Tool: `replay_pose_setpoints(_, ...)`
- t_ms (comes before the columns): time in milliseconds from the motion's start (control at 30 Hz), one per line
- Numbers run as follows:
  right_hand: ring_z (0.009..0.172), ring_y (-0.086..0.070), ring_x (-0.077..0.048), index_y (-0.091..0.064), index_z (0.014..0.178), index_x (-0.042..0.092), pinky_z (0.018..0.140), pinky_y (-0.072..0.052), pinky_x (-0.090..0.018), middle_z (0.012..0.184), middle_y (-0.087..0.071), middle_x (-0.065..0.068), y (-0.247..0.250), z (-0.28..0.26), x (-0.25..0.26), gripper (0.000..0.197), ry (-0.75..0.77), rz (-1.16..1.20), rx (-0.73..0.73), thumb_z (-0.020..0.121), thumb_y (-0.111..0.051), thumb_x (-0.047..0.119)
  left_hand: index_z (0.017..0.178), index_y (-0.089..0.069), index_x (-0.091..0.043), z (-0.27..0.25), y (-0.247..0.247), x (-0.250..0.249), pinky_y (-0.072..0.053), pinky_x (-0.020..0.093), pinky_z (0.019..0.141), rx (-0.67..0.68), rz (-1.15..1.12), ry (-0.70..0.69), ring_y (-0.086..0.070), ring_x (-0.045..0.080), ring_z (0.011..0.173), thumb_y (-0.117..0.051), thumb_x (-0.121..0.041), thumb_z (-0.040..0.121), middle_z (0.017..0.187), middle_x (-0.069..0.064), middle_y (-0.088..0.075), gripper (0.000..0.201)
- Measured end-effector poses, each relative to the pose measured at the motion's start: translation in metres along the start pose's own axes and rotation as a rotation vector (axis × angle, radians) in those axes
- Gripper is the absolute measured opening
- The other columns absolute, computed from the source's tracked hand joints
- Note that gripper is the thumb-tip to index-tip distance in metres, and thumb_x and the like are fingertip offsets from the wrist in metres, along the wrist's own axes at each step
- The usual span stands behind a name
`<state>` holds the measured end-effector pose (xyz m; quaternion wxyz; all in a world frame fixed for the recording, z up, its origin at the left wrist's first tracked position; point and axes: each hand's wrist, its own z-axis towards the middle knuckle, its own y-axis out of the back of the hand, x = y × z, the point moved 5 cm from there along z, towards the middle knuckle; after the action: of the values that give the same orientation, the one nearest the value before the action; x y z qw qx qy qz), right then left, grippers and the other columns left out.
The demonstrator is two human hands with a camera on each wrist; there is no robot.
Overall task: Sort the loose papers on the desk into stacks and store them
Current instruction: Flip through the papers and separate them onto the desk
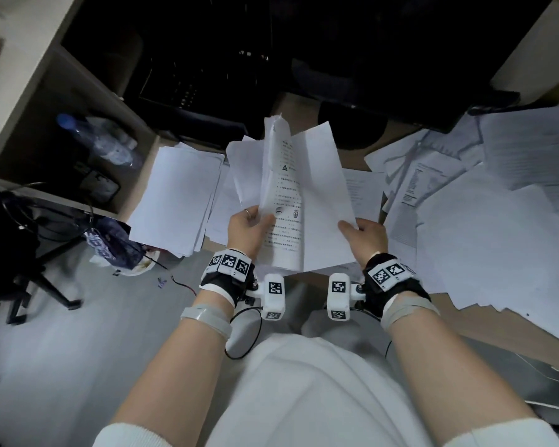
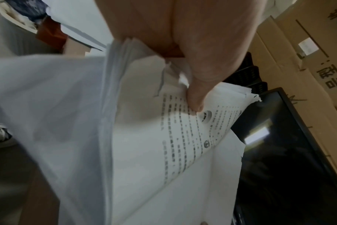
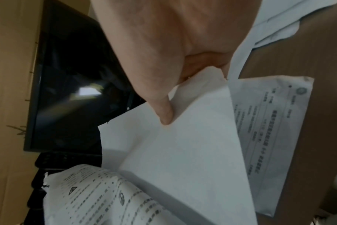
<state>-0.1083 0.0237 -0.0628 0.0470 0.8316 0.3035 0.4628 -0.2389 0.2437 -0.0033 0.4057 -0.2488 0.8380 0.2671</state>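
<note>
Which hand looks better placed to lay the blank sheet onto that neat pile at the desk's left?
Probably the left hand: the neat pile lies on its side. But the right hand pinches the blank sheet.

I hold some papers up in front of me. My left hand (image 1: 247,227) pinches a bundle with a printed sheet (image 1: 283,201) on top, thumb on the print. My right hand (image 1: 365,235) pinches a blank white sheet (image 1: 323,195) by its near right corner. A neat stack of papers (image 1: 178,191) lies on the desk (image 1: 510,327) to the left. A messy pile of loose papers (image 1: 484,214) covers the desk on the right. Far left, a plastic water bottle (image 1: 102,140) lies on a shelf. A dark monitor (image 1: 352,53) is at the far side. A black chair base (image 1: 42,282) stands on the floor at the left.
</note>
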Motion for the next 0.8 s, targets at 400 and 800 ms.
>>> replay_pose_setpoints(400, 0.088, -0.071, -0.028, -0.076, 0.084, 0.009, 0.088, -0.057, -0.044, 0.087, -0.077, -0.006, -0.161, 0.0, 0.061, 0.022, 0.012, -0.157, 0.27, 0.085, -0.072, 0.031, 0.083, -0.068, -0.025, 0.053, 0.175, 0.005, -0.059, 0.049, 0.086, -0.377, 0.043, -0.061, -0.072, 0.029, 0.089, -0.062, -0.021, 0.092, 0.091, 0.002, -0.075, 0.011)
replay_pose_setpoints(800, 0.073, -0.06, -0.028, -0.062, 0.074, 0.007, 0.067, -0.043, -0.029, 0.073, -0.063, -0.009, -0.358, -0.001, 0.084, 0.021, -0.074, -0.24, 0.3, 0.087, -0.061, 0.023, 0.093, -0.072, -0.019, 0.11, 0.3, 0.031, -0.06, 0.049, 0.081, -0.43, 0.126, -0.09, -0.072, 0.025, 0.086, -0.059, -0.027, 0.095, 0.09, 0.002, -0.075, 0.015)
